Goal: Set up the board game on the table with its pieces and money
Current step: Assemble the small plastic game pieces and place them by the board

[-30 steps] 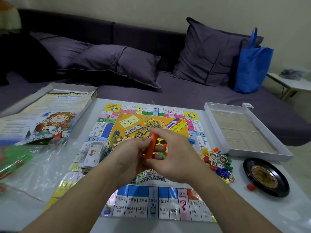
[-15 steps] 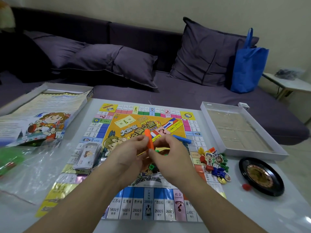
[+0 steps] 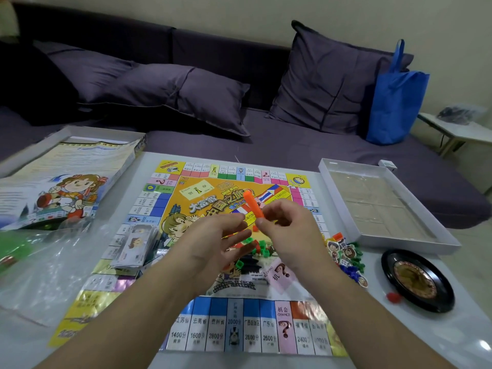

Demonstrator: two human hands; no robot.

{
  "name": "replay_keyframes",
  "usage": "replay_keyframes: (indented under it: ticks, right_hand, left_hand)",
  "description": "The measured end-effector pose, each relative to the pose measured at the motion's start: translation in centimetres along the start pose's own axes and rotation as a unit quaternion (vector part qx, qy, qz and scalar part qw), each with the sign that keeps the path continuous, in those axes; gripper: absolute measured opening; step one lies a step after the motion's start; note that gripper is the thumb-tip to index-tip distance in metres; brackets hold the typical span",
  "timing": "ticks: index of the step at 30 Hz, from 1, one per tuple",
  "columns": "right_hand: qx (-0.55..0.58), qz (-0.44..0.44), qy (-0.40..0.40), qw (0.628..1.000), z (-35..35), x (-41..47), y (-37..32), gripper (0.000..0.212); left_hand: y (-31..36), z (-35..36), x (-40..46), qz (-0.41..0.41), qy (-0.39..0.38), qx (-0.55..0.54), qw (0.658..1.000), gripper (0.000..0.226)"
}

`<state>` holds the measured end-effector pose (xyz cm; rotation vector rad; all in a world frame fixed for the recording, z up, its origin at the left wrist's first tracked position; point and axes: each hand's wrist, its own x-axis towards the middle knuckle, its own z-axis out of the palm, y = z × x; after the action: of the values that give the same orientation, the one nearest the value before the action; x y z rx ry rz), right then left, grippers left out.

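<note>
While right hand (image 3: 288,230) pinches orange stick (image 3: 253,205), left hand (image 3: 213,243) is relaxed beside money (image 3: 135,242).

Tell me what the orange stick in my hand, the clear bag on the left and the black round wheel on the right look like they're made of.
The orange stick, pinched by the right hand, looks like moulded plastic: uniform colour, slight sheen. The clear bag seems thin plastic film: see-through, crinkled, glinting. The black round wheel looks like glossy hard plastic with a gold-toned centre; whether that centre is metal cannot be told.

head view | looks forward-down | close over game board (image 3: 239,262) | sofa (image 3: 239,75) behind
</note>
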<state>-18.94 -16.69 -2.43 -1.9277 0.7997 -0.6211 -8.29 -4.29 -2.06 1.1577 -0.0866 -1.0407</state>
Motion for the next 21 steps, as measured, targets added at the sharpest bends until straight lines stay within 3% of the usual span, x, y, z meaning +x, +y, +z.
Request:
replay_keyframes:
  ticks: [4, 8, 11, 16, 21]
  right_hand:
    - [-0.091, -0.006, 0.062, 0.994, -2.0, 3.0, 1.6, 0.012]
    - [-0.242, 0.020, 0.127, 0.962, -4.0, 6.9, 4.9, 0.015]
    - [-0.325, 0.049, 0.109, 0.938, -4.3, 9.0, 5.9, 0.015]
    - [-0.404, 0.069, 0.008, 0.912, -3.9, 9.7, 5.8, 0.030]
    - [-0.368, 0.055, 0.049, 0.927, -4.1, 7.5, 4.9, 0.053]
  left_hand:
    - [0.2, -0.4, -0.1, -0.009, 0.016, 0.030, 0.999, 0.022]
    - [0.6, -0.8, -0.1, 0.002, 0.027, 0.043, 0.999, 0.019]
    - [0.9, -0.9, 0.1, 0.003, 0.032, 0.044, 0.999, 0.018]
    - [1.3, -0.9, 0.1, -0.005, 0.042, 0.048, 0.998, 0.019]
    - [1.4, -0.8, -0.2, -0.007, 0.047, 0.064, 0.997, 0.021]
